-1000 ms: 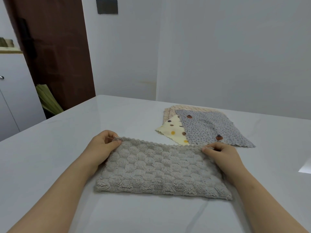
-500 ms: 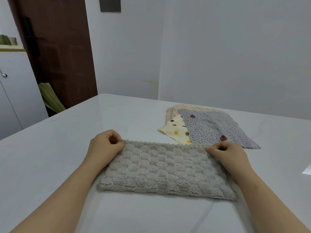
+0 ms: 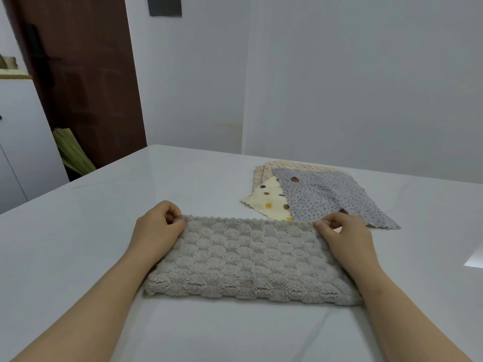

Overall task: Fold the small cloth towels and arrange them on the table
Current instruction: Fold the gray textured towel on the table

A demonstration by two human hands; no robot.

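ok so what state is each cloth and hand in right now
grey fluffy towel: folded in half, flat on the table, far corners held
left hand: pinches the towel's far left corner
right hand: pinches its far right corner
grey dotted cloth: unfolded, top of the pile
cream spotted cloth: unfolded, partly under the dotted one
beige cloth: unfolded, bottom of pile, mostly covered

beige cloth (image 3: 260, 177): mostly under dotted cloth (image 3: 326, 197) | cabinet (image 3: 21, 142): cut by left edge

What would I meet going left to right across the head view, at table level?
left hand, pinching a towel corner → grey fluffy towel → right hand, pinching the other corner. The patterned cloth pile behind overlaps these, so it is omitted.
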